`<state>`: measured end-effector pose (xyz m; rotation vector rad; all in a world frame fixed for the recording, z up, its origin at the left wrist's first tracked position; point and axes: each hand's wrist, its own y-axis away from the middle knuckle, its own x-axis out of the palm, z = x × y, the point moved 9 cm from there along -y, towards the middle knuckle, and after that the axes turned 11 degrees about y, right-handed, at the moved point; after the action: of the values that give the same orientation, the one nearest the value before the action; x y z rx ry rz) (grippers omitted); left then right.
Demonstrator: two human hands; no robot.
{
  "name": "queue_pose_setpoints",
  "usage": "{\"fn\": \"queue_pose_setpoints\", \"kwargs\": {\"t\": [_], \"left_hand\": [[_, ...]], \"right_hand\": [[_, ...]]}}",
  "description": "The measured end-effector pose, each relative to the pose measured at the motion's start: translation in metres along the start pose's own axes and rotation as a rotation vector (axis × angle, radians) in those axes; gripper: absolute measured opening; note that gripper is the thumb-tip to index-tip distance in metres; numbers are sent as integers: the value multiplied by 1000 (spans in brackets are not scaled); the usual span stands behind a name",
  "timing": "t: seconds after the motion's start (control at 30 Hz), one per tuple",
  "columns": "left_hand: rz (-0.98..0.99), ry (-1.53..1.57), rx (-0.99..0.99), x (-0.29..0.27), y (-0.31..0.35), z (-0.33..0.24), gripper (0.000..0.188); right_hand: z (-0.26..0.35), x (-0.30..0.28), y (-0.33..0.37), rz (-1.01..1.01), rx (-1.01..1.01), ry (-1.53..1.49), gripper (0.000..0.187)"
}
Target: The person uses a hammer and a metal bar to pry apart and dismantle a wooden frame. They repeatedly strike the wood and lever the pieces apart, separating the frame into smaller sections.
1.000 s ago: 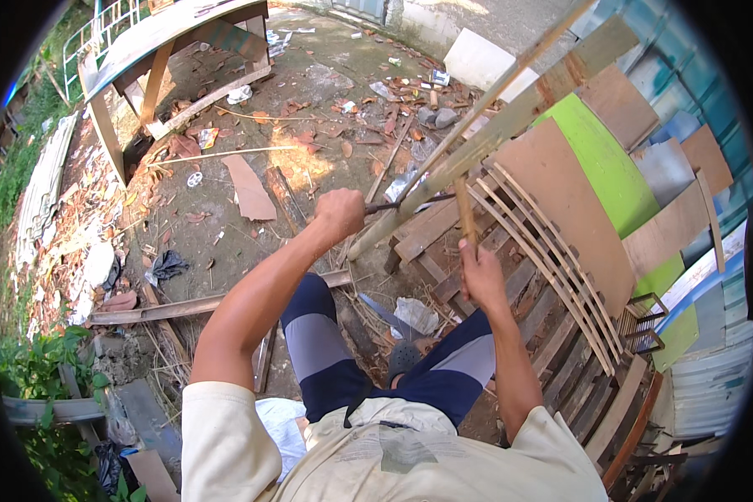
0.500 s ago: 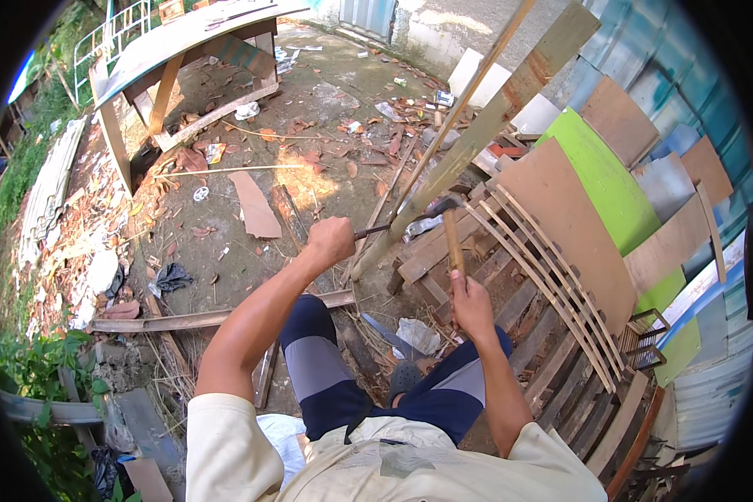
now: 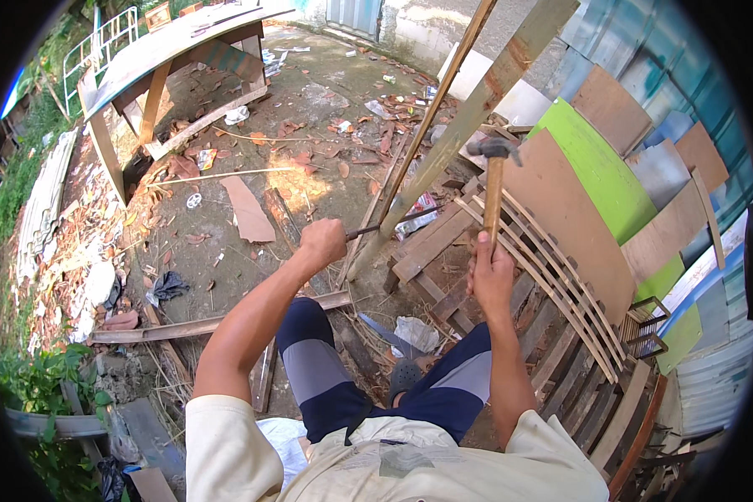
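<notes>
Hammer (image 3: pixel 493 180) is being raised upright in the right hand (image 3: pixel 491 274), fingers wrapped round its handle; left hand (image 3: pixel 322 244) is clenching a thin metal rod (image 3: pixel 385 224) against the leaning plank (image 3: pixel 468 117), apparently not yet struck

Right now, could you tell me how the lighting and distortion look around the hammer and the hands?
In the head view, the hammer, right hand and left hand lie in soft shade and look sharp; a bright sun patch glares on the ground; the long plank bows toward the dark round fisheye rim.
</notes>
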<state>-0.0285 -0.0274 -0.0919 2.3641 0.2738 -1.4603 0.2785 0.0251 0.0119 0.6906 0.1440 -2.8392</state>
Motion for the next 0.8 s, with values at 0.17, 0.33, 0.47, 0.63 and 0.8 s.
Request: {"fn": "queue_pose_setpoints", "kwargs": {"t": [0.17, 0.33, 0.47, 0.63, 0.8], "left_hand": [[-9, 20, 9, -3, -6, 0, 28], [-56, 31, 13, -2, -6, 0, 31], [-31, 69, -52, 0, 0, 20, 32], [-32, 50, -32, 8, -4, 14, 31], [0, 20, 32, 13, -4, -2, 30]], "right_hand": [[-68, 53, 8, 7, -125, 192, 55], [-235, 110, 52, 480, 83, 682, 61], [-124, 73, 59, 262, 314, 150, 57], [-44, 42, 16, -56, -49, -30, 56], [-129, 87, 16, 94, -152, 519, 57]]}}
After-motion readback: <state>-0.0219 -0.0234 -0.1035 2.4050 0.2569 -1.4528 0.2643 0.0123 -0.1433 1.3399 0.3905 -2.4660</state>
